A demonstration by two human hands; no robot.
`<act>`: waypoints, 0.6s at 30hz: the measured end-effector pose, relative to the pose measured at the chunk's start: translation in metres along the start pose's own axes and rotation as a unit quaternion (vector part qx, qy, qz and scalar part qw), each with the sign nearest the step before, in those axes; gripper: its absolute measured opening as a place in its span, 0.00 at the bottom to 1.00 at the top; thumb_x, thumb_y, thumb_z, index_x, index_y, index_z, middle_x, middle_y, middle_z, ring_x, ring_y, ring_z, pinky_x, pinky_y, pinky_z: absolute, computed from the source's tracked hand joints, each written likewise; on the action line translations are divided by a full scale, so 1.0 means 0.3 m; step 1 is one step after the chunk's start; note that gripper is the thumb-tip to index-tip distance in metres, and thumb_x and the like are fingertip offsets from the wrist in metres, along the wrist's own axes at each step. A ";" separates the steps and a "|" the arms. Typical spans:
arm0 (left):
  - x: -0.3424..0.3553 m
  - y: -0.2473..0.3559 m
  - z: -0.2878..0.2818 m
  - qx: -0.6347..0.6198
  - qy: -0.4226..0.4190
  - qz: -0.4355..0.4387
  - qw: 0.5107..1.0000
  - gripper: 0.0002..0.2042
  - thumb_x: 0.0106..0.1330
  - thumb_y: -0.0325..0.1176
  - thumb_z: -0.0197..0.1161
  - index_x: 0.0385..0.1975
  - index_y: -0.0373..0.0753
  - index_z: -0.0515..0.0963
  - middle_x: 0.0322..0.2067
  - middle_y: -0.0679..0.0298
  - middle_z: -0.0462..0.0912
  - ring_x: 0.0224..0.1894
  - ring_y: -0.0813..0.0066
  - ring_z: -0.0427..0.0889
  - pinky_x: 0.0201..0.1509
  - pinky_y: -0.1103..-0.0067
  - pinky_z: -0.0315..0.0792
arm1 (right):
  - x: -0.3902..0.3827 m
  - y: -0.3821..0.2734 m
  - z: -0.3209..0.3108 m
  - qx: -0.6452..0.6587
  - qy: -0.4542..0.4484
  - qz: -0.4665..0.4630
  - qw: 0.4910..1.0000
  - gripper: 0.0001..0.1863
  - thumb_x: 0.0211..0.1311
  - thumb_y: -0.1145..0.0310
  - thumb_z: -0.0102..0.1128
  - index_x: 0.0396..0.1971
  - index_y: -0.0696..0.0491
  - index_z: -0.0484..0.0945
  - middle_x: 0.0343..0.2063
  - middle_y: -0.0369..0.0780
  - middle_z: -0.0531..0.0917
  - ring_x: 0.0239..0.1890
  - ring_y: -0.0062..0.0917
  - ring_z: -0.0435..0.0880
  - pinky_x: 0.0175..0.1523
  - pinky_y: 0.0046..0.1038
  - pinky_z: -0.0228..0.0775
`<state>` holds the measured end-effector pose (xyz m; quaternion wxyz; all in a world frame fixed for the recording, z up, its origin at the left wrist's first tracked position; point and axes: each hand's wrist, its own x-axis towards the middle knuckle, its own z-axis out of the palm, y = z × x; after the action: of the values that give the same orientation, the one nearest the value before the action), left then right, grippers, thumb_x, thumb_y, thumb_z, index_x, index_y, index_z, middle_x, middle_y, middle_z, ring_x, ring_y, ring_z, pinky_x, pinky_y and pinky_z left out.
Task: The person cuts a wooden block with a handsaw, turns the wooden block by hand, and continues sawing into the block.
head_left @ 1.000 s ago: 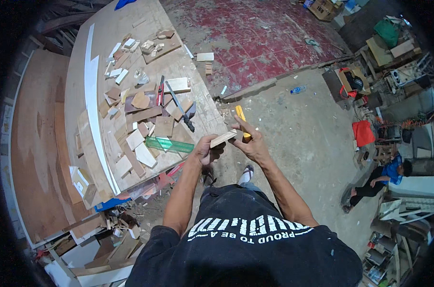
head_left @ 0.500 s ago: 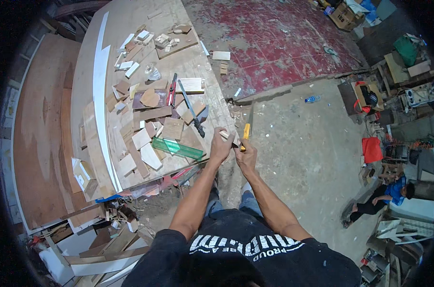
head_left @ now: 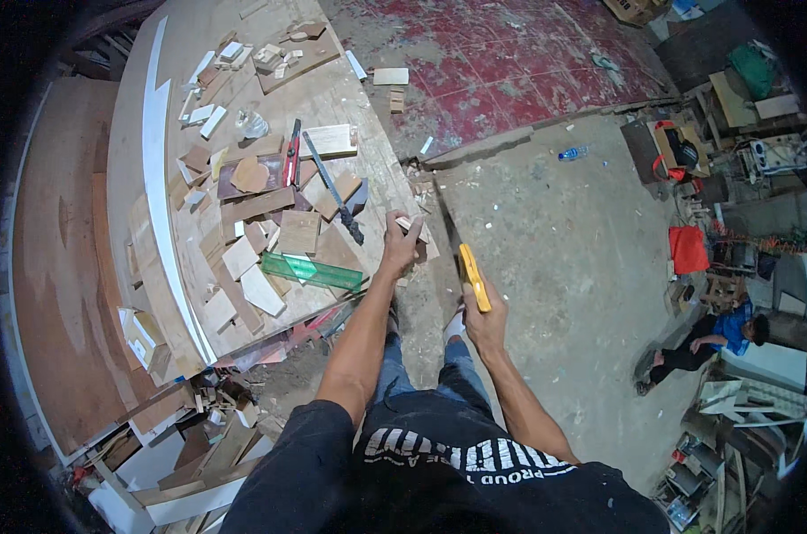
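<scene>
My left hand (head_left: 401, 249) is at the table's right edge, its fingers closed round a small pale wood piece (head_left: 410, 226). To its right, over the floor, my right hand (head_left: 486, 322) grips a handsaw (head_left: 474, 276) by its yellow handle. The dark blade points away from me and stands apart from the wood piece. Left of my left hand lie a green translucent strip (head_left: 311, 271) and a thin, long blade (head_left: 326, 178) with a dark wrapped grip. A red tool (head_left: 291, 153) rests beyond them, among several wood offcuts (head_left: 298, 232).
The wooden table (head_left: 381, 169) spreads to the left and ahead, bearing a clear plastic bag (head_left: 251, 125) and a long white strip (head_left: 157, 178). Scrap wood (head_left: 199, 472) is heaped at lower left. A person (head_left: 710, 343) sits at far right. A bottle (head_left: 573, 153) lies on the concrete floor.
My right hand has drawn the saw away from my left hand, towards me and to the right. My left hand still holds the wood piece. The whole view has shifted slightly.
</scene>
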<state>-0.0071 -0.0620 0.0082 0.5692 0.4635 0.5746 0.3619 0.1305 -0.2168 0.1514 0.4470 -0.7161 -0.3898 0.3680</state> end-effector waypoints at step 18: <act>-0.018 -0.045 0.016 0.027 -0.031 0.000 0.999 0.28 0.63 0.47 0.63 0.56 0.39 0.59 0.38 0.46 0.76 0.40 0.58 0.79 0.33 0.69 0.77 | -0.255 -0.190 -0.050 -0.062 0.025 -0.084 0.994 0.23 0.63 0.70 0.63 0.57 0.62 0.73 0.38 0.49 0.85 0.34 0.25 0.86 0.39 0.24 0.76</act>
<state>-0.0045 -0.0717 -0.0031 0.5744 0.4895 0.5661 0.3317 0.0979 -0.2730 0.2230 0.4411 -0.7159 -0.4594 0.2860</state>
